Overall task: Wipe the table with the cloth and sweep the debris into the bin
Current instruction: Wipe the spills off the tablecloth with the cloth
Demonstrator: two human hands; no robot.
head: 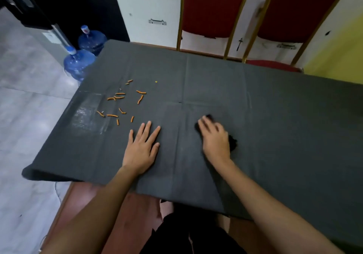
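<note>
— Nearest the lens, two bare forearms (94, 204) are seen stretched over the near edge of the tabletop (275, 116), which is covered in dark grey fabric. How are the grips posed?

— By the left grip (142, 147) nothing is held: it is laid flat, palm down, fingers straight and spread. The right grip (215, 137) is set palm down on the cloth (233, 143), fingers laid fairly straight across it, so it is pressed rather than pinched, though that hand is blurred.

— And how is the cloth expected to handle?

— It shows as a small black bunched rag, mostly hidden under the palm, on the near half of the tabletop. It is judged soft, light and limp, so it is best held from above under a flat palm and kept bunched.

— What of the debris (140, 99)?

— Short orange sticks are scattered further off to the left, just beyond the left fingertips (148, 123) and well apart from the cloth. They are judged light, dry and apt to roll, so a low, gentle push is called for.

— Is the bin seen?

— None is shown. Past the far-left corner two blue water bottles (78, 65) stand on the floor, and red chairs (214, 6) are set behind the far edge.
</note>
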